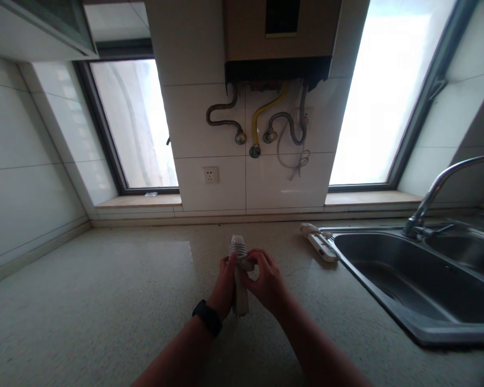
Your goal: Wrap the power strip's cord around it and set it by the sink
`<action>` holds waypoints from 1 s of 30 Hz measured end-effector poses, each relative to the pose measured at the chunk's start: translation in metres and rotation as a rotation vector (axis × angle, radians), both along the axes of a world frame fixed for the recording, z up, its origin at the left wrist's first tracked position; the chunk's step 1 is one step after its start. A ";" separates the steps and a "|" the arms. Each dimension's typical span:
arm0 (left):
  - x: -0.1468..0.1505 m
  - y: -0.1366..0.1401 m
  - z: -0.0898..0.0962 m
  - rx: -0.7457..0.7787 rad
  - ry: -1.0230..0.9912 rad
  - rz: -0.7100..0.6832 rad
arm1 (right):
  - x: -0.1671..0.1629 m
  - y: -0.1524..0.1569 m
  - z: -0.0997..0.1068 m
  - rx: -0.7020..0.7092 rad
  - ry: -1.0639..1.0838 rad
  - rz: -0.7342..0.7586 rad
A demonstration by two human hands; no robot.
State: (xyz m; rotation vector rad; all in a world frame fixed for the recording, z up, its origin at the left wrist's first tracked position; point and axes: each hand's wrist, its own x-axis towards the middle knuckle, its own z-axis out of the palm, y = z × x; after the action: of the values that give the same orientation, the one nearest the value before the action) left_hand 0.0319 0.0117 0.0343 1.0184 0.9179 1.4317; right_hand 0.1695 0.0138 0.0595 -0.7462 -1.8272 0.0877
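Observation:
Over the counter, in the middle of the head view, I hold a white power strip (241,295) lengthwise, pointing away from me. Its white cord (237,249) is wound in several turns around the far end. My left hand (225,285), with a black watch on the wrist, is closed around the strip's left side. My right hand (268,277) pinches a pale end of the cord, perhaps its plug, against the strip's right side. The fingers partly hide that end.
A second white power strip (325,246) with a wound cord lies beside the sink's left rim. The steel double sink (381,309) with its faucet (431,196) takes up the right. A wall socket (210,174) and a water heater (282,43) with hoses are ahead.

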 end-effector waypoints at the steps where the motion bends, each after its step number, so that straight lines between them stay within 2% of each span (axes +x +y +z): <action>1: 0.000 0.000 0.001 -0.024 -0.017 0.012 | -0.001 0.001 -0.001 -0.019 0.018 -0.009; 7: 0.001 -0.005 0.008 -0.105 -0.128 0.001 | -0.006 0.001 -0.003 -0.127 0.080 -0.062; 13: 0.005 -0.008 0.010 -0.073 -0.257 -0.044 | -0.006 -0.002 -0.002 -0.059 0.025 -0.021; 16: 0.006 -0.010 0.013 -0.073 -0.262 -0.004 | -0.007 -0.004 -0.002 -0.072 0.002 0.012; 24: 0.000 -0.011 0.023 -0.074 -0.216 0.141 | -0.008 -0.010 -0.002 -0.209 0.028 0.086; 30: -0.003 -0.012 0.021 -0.085 -0.188 0.083 | -0.002 -0.004 0.002 -0.240 0.043 0.136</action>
State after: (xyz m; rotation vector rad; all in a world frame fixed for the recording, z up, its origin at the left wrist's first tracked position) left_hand 0.0290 0.0001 0.0548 0.7763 0.8831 1.5167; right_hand 0.1679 0.0095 0.0616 -0.7787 -1.8444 0.4151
